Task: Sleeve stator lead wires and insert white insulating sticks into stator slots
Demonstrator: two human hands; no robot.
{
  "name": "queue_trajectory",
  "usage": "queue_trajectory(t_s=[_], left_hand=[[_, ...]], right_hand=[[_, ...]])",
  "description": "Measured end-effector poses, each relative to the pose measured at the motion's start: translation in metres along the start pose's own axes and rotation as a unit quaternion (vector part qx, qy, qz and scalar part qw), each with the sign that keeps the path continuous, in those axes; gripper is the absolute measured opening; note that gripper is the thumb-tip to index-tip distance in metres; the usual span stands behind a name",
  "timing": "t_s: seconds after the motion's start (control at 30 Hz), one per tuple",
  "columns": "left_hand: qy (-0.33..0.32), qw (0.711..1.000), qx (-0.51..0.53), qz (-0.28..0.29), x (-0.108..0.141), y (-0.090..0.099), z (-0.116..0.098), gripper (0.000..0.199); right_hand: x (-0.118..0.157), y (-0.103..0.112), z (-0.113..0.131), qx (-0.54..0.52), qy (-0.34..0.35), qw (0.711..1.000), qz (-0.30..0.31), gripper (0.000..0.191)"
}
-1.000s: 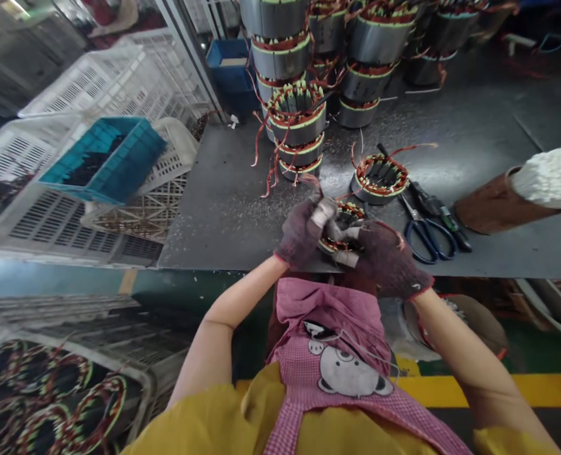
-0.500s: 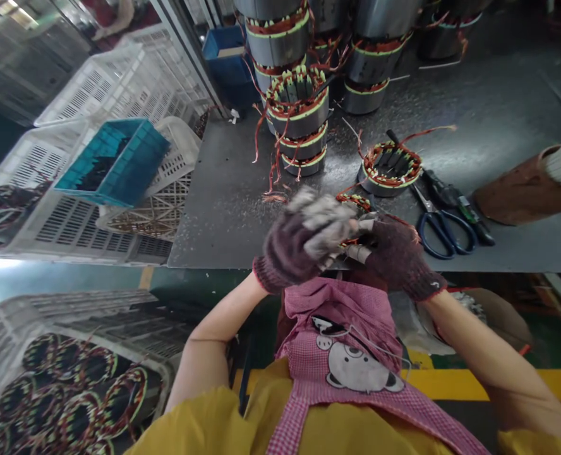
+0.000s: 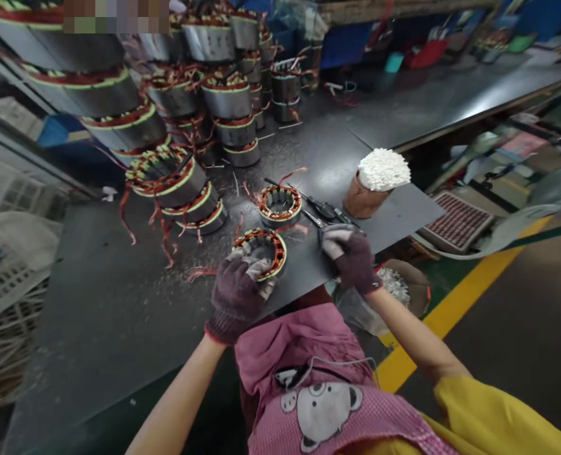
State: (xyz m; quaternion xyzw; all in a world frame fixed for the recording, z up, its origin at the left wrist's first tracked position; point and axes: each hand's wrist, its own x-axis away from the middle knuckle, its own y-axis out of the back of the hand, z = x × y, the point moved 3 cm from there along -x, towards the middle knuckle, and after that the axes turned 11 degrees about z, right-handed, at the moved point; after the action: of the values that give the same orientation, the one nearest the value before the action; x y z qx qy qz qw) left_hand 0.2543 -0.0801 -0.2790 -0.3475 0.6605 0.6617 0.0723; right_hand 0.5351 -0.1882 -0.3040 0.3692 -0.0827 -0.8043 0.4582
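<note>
My left hand [image 3: 240,284], in a dark knit glove with pale fingers, is closed on the near side of a wound stator ring [image 3: 280,253] with copper coils and a yellow-green rim. Loose copper leads stick out from this ring. At the scissors [image 3: 314,218], my right hand [image 3: 351,256], gloved alike, has its fingers curled over the handles and mostly hides them. Just beyond the held ring, a second small stator [image 3: 280,208] lies on the bench. Beside the scissors is a dark-handled tool [image 3: 325,208], partly covered.
Stacked stators [image 3: 167,177] with dangling copper leads rise at the left and back of the dark bench [image 3: 119,328]. A brown container of white sleeves [image 3: 368,193] stands at right. Below the bench edge is a bag of white pieces [image 3: 394,284].
My view has swung to the right. My right hand has left the stator and moved right to the scissors. My left hand stays with the stator, now more plainly visible.
</note>
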Motion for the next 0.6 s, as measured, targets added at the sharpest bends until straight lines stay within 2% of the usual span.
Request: queue_trajectory(t_s=[0.03,0.1,0.13,0.17,0.2,0.27,0.37,0.5,0.6], left_hand=[[0.004,1.000,-0.014,-0.013,0.000,-0.001,-0.002,0.030],[0.005,0.999,-0.033,-0.030,-0.003,-0.003,-0.006,0.032],[0.004,0.999,-0.039,-0.032,-0.004,-0.004,-0.008,0.032],[0.001,0.999,-0.041,-0.033,-0.006,-0.005,-0.008,0.033],[-0.002,0.998,-0.044,-0.034,-0.007,-0.005,-0.008,0.033],[-0.009,0.998,-0.048,-0.031,-0.010,-0.004,-0.007,0.032],[-0.021,0.999,-0.041,-0.027,-0.013,-0.002,-0.004,0.027],[-0.010,0.999,-0.027,-0.031,-0.017,-0.001,-0.005,0.018],[0.020,0.999,-0.018,-0.043,-0.020,-0.002,-0.009,0.015]], right_hand=[[-0.001,0.020,-0.018,0.002,-0.047,0.994,-0.096,0.012],[-0.010,0.059,-0.049,0.010,-0.113,0.953,-0.281,0.019],[-0.017,0.075,-0.060,0.012,-0.128,0.929,-0.348,0.022],[-0.026,0.087,-0.069,0.010,-0.138,0.911,-0.389,0.025],[-0.037,0.096,-0.075,0.004,-0.145,0.903,-0.403,0.027],[-0.056,0.104,-0.082,-0.016,-0.163,0.908,-0.385,0.027],[-0.068,0.105,-0.086,-0.075,-0.181,0.903,-0.383,0.026],[-0.059,0.106,-0.084,-0.154,-0.170,0.873,-0.429,0.029],[-0.043,0.110,-0.058,-0.109,-0.121,0.876,-0.454,0.028]])
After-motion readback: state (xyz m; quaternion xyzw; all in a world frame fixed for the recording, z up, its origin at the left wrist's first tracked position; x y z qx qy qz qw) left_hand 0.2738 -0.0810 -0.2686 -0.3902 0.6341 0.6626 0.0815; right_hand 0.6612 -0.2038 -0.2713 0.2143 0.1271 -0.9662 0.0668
